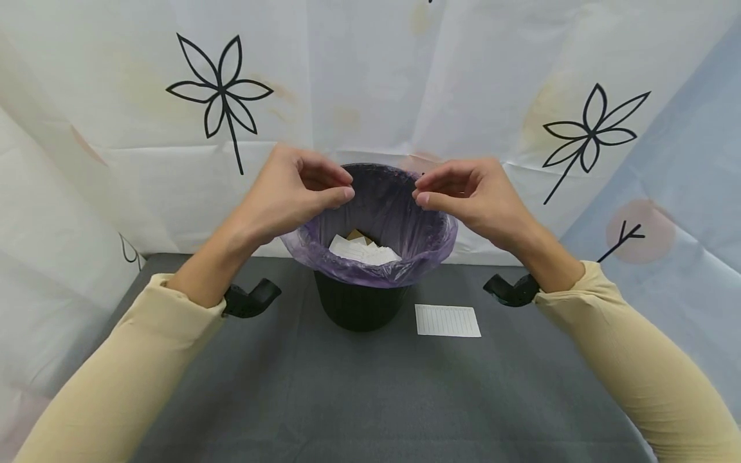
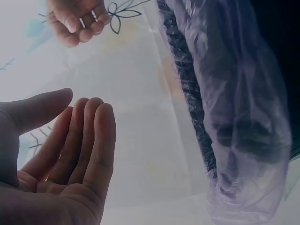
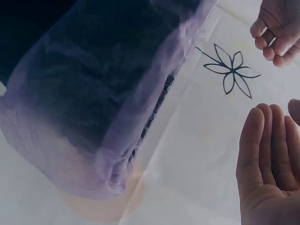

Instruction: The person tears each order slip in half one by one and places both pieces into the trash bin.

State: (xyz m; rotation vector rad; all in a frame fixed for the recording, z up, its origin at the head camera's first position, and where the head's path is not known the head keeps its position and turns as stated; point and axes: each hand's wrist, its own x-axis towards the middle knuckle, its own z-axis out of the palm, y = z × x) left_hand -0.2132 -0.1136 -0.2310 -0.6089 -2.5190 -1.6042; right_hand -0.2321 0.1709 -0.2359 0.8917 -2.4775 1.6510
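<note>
Both hands are held in the air above a black bin (image 1: 361, 305) lined with a purple plastic bag (image 1: 376, 273). My left hand (image 1: 295, 186) is over the bin's left rim, fingers loosely bent, nothing between thumb and fingertips. Opposite it, my right hand (image 1: 471, 193) hovers by the right rim in a similar pose, holding nothing. White paper (image 1: 365, 251) and a brown piece (image 1: 357, 236) lie inside the bin. In the left wrist view the left hand (image 2: 70, 154) is apart from the bag (image 2: 239, 117); the right wrist view shows the right hand (image 3: 272, 164) likewise apart.
A white lined card (image 1: 448, 321) lies on the grey-covered table (image 1: 370, 392), right of the bin. White cloth (image 1: 365, 77) with black flower drawings hangs close behind. A black wrist mount (image 1: 251, 299) sits on each arm.
</note>
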